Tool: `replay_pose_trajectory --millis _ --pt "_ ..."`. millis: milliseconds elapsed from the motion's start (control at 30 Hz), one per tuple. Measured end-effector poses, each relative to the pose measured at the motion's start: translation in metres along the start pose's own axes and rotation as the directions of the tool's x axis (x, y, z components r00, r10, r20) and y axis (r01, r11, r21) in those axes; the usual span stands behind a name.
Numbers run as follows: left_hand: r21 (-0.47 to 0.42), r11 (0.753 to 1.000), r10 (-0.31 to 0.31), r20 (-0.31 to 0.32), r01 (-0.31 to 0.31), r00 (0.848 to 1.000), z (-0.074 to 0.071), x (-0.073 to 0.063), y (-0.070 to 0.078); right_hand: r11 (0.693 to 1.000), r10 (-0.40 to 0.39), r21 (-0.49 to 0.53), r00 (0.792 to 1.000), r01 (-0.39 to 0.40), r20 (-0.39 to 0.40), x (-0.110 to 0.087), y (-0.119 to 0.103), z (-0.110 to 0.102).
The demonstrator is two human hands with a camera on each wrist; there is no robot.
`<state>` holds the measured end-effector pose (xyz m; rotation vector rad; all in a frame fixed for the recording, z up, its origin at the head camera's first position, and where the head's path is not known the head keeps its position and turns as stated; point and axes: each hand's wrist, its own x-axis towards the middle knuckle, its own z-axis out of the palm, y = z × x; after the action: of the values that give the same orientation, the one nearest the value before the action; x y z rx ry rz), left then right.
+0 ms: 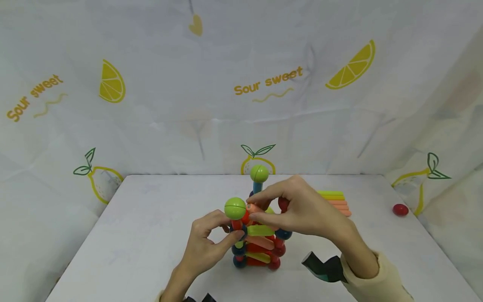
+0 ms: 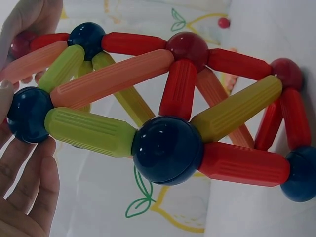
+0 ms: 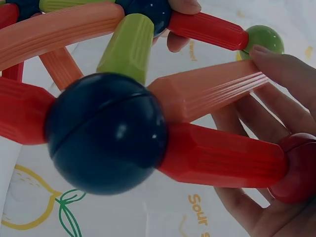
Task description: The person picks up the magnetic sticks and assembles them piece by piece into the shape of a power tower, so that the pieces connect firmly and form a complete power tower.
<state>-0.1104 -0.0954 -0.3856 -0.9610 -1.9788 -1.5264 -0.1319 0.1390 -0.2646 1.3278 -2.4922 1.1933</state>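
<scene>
A tower of rods and balls (image 1: 260, 230) stands on the table, built from red, orange, green and yellow rods with blue and red balls at the joints. At its upper left corner, my left hand (image 1: 207, 239) grips a dark blue ball (image 2: 29, 114) between thumb and fingers. From that ball a red rod rises to a green ball (image 1: 235, 208). My right hand (image 1: 298, 207) pinches the upper end of an orange rod (image 3: 212, 91) close to the green ball. That rod's lower end meets another dark blue ball (image 3: 106, 133). Beside it, a red rod (image 3: 227, 155) leads to a red ball (image 3: 298, 168).
Several yellow and orange rods (image 1: 336, 203) lie side by side on the white table (image 1: 151, 218), behind my right hand. A single red ball (image 1: 400, 210) rests near the right edge. At the tower's back, another green ball (image 1: 259, 173) tops a blue rod. A printed cloth (image 1: 181, 105) hangs behind.
</scene>
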Motion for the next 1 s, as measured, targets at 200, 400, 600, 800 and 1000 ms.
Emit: replay_pose_trajectory --millis 200,400,600,800,1000 --pt "0.020 1.000 0.000 0.014 0.000 1.000 0.000 0.001 0.002 0.998 -0.024 -0.051 0.999 0.025 0.026 0.000 -0.002 0.000" --pt "0.044 0.997 -0.074 0.064 0.071 0.995 0.001 -0.002 0.003 0.996 -0.077 -0.062 0.992 0.071 -0.098 -0.007 0.001 -0.007" --pt "-0.042 0.984 -0.164 0.137 0.171 0.977 -0.002 -0.002 -0.002 0.993 0.009 -0.111 0.942 -0.049 -0.337 -0.028 0.019 -0.027" --pt "-0.097 0.956 -0.260 0.153 0.277 0.953 -0.017 0.002 -0.015 0.948 0.188 -0.161 0.890 -0.275 -0.416 -0.055 0.060 -0.031" --pt "-0.001 0.929 -0.364 -0.174 0.370 0.915 -0.004 0.002 -0.009 0.811 0.401 -0.292 0.845 -0.507 -0.353 -0.088 0.127 -0.023"
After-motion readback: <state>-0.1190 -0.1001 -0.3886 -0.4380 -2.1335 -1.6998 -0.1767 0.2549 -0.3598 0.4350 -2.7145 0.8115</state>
